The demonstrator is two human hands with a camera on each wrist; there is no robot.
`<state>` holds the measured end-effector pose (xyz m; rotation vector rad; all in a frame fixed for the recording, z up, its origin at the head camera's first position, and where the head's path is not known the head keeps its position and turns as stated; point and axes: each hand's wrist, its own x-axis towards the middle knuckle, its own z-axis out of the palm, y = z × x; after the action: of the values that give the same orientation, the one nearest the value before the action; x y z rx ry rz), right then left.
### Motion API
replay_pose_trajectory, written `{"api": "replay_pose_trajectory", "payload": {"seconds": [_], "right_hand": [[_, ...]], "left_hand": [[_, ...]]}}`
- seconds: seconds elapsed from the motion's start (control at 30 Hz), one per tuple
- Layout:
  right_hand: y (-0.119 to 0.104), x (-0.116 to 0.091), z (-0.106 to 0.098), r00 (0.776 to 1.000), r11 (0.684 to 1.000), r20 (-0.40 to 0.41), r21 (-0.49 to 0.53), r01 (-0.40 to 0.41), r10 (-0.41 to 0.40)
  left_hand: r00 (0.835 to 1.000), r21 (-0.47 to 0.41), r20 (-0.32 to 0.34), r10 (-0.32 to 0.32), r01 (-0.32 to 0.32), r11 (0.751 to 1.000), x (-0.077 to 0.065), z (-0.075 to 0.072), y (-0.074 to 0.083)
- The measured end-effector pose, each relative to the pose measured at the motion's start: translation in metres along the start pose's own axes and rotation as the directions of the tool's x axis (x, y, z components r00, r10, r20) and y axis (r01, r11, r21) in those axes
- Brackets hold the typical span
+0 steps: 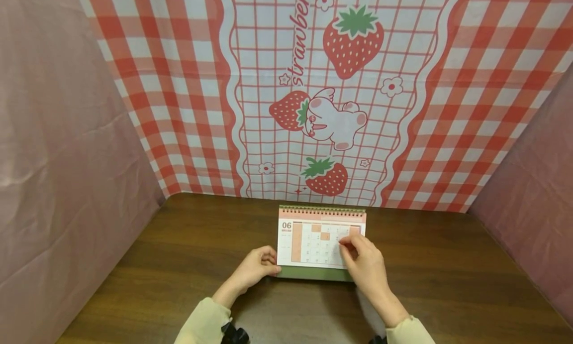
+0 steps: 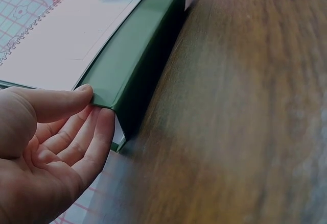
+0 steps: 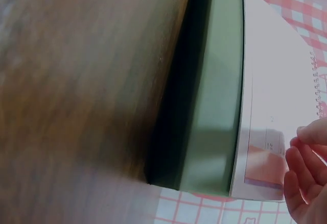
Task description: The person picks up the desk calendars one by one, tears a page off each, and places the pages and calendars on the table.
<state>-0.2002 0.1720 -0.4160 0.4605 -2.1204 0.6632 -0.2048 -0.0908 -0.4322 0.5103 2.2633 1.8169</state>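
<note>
A spiral-bound desk calendar (image 1: 313, 244) with a green base (image 1: 313, 273) stands on the table, its page headed 06. My left hand (image 1: 256, 269) grips the base at its near left corner. In the left wrist view the thumb (image 2: 61, 101) lies on top of the green ledge and the fingers curl at its end. Over the right part of the page is my right hand (image 1: 368, 264), fingers bent, the thumb and index fingertips brought together close at the paper. Nothing shows between those fingertips in the right wrist view, where the hand (image 3: 311, 168) is partly cut off.
Behind the brown wooden table (image 1: 201, 234) hangs a red-and-white checked cloth (image 1: 192, 110) with strawberry prints. Pinkish drapes stand on the left (image 1: 67, 135) and right (image 1: 528, 184). The metal spiral (image 1: 322, 211) runs along the calendar's top edge.
</note>
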Motion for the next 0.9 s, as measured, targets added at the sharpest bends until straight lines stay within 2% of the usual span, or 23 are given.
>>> {"api": "replay_pose_trajectory", "payload": {"seconds": [0.33, 0.6, 0.9], "right_hand": [[-0.005, 0.0, 0.005, 0.997, 0.998, 0.058, 0.044, 0.051, -0.053], [-0.01, 0.001, 0.007, 0.994, 0.994, 0.103, 0.107, 0.02, -0.031], [-0.014, -0.001, 0.011, 0.983, 0.992, 0.144, 0.081, 0.1, -0.111]], "left_hand": [[1.0, -0.001, -0.005, 0.003, -0.003, 1.0, 0.0, 0.0, 0.0], [1.0, -0.003, -0.009, 0.005, -0.005, 1.0, 0.0, 0.0, 0.0], [1.0, 0.013, -0.006, 0.018, -0.018, 1.0, -0.001, 0.002, 0.002]]}}
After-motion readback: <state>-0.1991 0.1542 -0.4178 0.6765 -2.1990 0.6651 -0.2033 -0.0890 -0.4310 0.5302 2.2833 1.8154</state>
